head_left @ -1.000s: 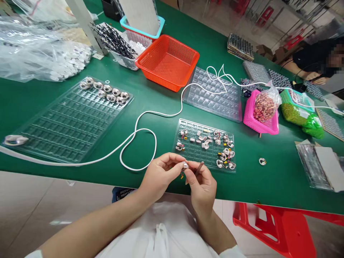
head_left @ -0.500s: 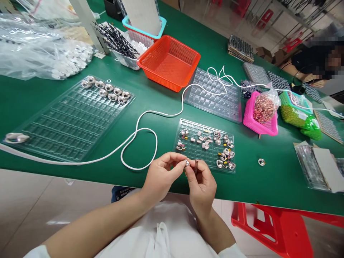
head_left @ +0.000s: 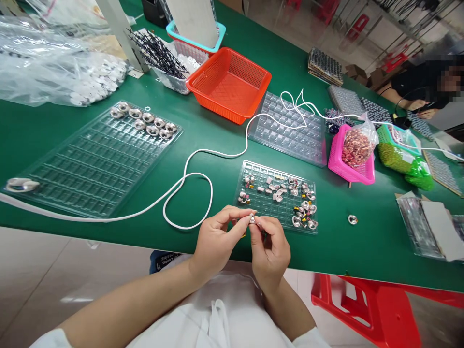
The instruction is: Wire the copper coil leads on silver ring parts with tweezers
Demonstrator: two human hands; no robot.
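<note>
- The left hand is pinching a small shiny piece between thumb and fingertips, almost closed.
- The right hand is bringing thumb and forefinger together at the piece's right side, other fingers curling in; I cannot tell whether those are gripping anything.
- The piece is sitting between both hands, just nearer than the small tray.
- Its smooth surface is probably inviting a slip: uneven thumb pressure could shoot it onto the bench or over the near edge.
- The cord is looping just left of the left hand; a sideways sweep could snag it.
- The small tray is holding pale blocks in the middle and shiny parts toward both sides; a knock could mix them.
- The left tray is holding rings at its far end.
- The pink basket, right, is carrying a bag of copper-coloured parts.
- The clear bin, far left, is holding black strips.
</note>
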